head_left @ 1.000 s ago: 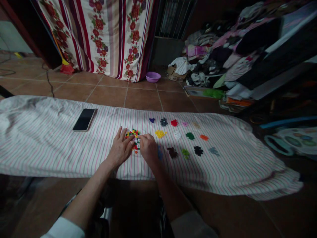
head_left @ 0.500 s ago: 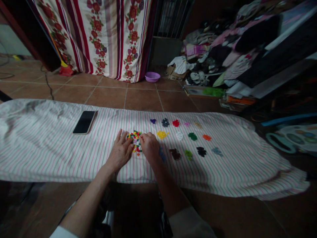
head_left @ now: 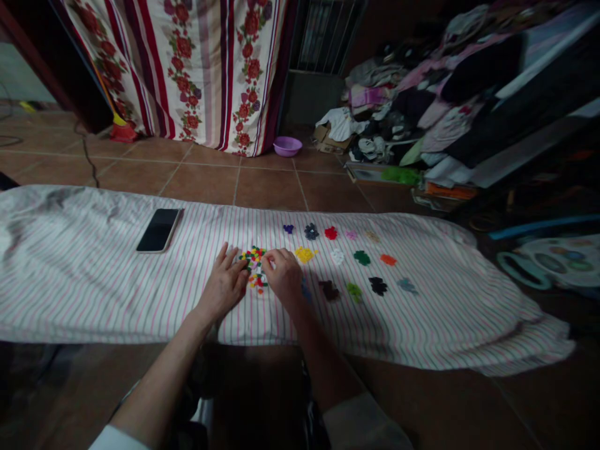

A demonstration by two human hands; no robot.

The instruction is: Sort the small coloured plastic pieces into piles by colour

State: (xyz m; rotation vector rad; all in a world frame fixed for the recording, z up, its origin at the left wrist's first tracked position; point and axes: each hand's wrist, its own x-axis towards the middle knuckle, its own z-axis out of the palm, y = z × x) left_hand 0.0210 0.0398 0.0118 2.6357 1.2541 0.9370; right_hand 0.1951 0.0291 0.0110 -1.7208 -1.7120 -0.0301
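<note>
at one mixed pile, two hands; alongside, fourteen single-colour piles

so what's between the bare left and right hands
A mixed pile of small red, yellow, green and white pieces lies on the white striped cloth between the left hand and right hand, as the head view shows.

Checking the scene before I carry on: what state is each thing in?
Mixed pieces, loose, colours jumbled
Sorted piles, separated by colour
Left hand, palm down, fingers spread
Right hand, fingers curled, grip unclear
Phone, lying flat, screen dark
Cloth, spread out, creased
Curtain, hanging down
Basin, upright
Clothes, heaped
</note>
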